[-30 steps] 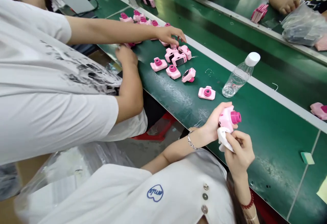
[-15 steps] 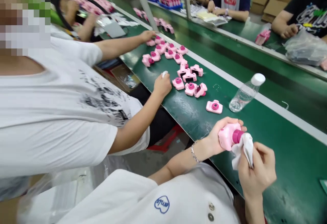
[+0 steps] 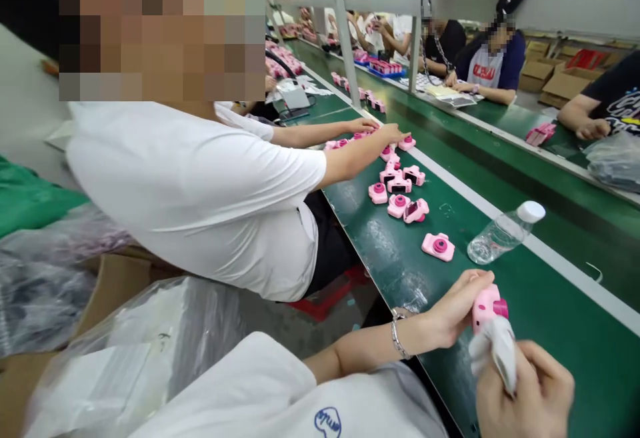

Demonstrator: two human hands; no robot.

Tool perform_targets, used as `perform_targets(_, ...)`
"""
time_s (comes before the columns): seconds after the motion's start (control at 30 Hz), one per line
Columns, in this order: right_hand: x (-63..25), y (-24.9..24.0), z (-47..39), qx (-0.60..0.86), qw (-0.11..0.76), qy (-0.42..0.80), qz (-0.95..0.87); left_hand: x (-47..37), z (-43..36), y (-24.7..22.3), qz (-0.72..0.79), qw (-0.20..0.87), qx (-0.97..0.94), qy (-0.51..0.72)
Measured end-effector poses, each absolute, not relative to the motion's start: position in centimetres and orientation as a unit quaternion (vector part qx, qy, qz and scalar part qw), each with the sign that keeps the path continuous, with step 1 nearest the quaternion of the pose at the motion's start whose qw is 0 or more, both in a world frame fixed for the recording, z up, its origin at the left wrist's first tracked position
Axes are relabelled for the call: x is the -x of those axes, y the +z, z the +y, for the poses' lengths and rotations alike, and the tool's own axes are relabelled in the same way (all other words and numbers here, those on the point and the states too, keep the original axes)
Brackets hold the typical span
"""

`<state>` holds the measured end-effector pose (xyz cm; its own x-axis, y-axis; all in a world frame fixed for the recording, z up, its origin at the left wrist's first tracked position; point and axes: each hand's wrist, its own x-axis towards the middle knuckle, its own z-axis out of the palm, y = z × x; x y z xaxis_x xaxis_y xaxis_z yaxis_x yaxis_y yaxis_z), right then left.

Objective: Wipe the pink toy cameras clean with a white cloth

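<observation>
My left hand (image 3: 457, 308), with a bracelet at the wrist, is wrapped round a pink toy camera (image 3: 483, 305) whose magenta lens points to the right. My right hand (image 3: 530, 385) pinches a crumpled white cloth (image 3: 495, 351) and holds it against the lower side of that camera, below the lens. Beyond my left hand, a single pink camera (image 3: 439, 247) lies on the green table (image 3: 565, 311). More pink cameras (image 3: 399, 205) are grouped farther up the table, some showing their dark screens.
A clear bottle with a white cap (image 3: 500, 238) stands beyond my hands. At my left a co-worker in a white shirt (image 3: 210, 185) reaches over the cameras. Plastic-wrapped goods (image 3: 150, 358) fill the lower left. A metal post (image 3: 345, 38) rises from the bench; other people sit opposite.
My view has tilted up and shifted left. The camera in my left hand has turned, its lens pointing more sideways. The co-worker's nearer hand has moved forward to the far cameras.
</observation>
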<state>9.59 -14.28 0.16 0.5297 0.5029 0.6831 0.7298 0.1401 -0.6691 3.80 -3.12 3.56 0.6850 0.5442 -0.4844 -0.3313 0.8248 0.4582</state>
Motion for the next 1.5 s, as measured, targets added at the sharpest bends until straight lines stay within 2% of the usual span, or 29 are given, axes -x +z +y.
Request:
perform_targets(0.07, -9.4, 0.3, -13.8, 0.667, 0.545, -0.188, -0.473, -3.2, -4.2, 4.0, 0.293, 0.883, -0.25, 0.269)
perform_targets(0.1, -9.4, 0.7, -13.5, 0.676, 0.547, -0.233, -0.436, -2.7, -4.6, 4.1, 0.271, 0.871, -0.31, 0.269)
perform_targets(0.17, -9.7, 1.7, -13.1, 0.701, 0.588, -0.245, -0.322, -1.7, -5.0, 4.2, 0.223, 0.84, -0.429, 0.247)
perform_targets(0.2, -9.9, 2.2, -13.1, 0.714, 0.614, -0.212, -0.259, -1.2, -5.0, 4.1, 0.205, 0.829, -0.466, 0.232)
perform_targets(0.3, -10.3, 3.5, -13.5, 0.703, 0.701, -0.013, -0.12, -0.1, -4.8, 3.6, 0.158, 0.826, -0.495, 0.218)
perform_targets(0.37, -10.4, 3.6, -13.9, 0.675, 0.726, 0.098, -0.088, 0.3, -4.5, 3.4, 0.137, 0.811, -0.518, 0.234)
perform_targets(0.43, -10.4, 3.3, -14.3, 0.672, 0.722, 0.144, -0.08, 0.7, -4.2, 3.2, 0.135, 0.763, -0.586, 0.237)
perform_targets(0.53, -10.5, 2.8, -15.0, 0.715, 0.675, 0.126, -0.133, 1.0, -3.7, 3.1, 0.145, 0.677, -0.687, 0.221)
perform_targets(0.67, -11.4, 3.6, -15.9, 0.751, 0.556, -0.097, -0.342, 1.1, -3.3, 3.3, 0.164, 0.636, -0.731, 0.188)
perform_targets(0.73, -12.0, 4.5, -16.0, 0.722, 0.471, -0.156, -0.482, 1.1, -3.2, 3.6, 0.18, 0.621, -0.744, 0.169)
perform_targets(0.87, -13.0, 5.8, -15.8, 0.676, 0.299, -0.115, -0.664, 1.1, -3.1, 4.1, 0.182, 0.587, -0.773, 0.156)
perform_targets(1.0, -14.3, 6.0, -16.1, 0.669, 0.269, -0.09, -0.687, 1.3, -2.8, 3.8, 0.175, 0.577, -0.779, 0.17)
perform_targets(1.1, -15.4, 5.6, -16.7, 0.68, 0.277, -0.09, -0.673, 1.5, -2.3, 3.5, 0.161, 0.562, -0.785, 0.205)
perform_targets(1.3, -14.1, 4.3, -16.5, 0.745, 0.439, -0.15, -0.48, 1.7, -1.9, 3.7, 0.155, 0.466, -0.833, 0.256)
perform_targets(1.5, -9.0, 2.6, -14.4, 0.687, 0.449, -0.136, -0.555, 1.6, -2.9, 2.6, 0.166, 0.479, -0.807, 0.303)
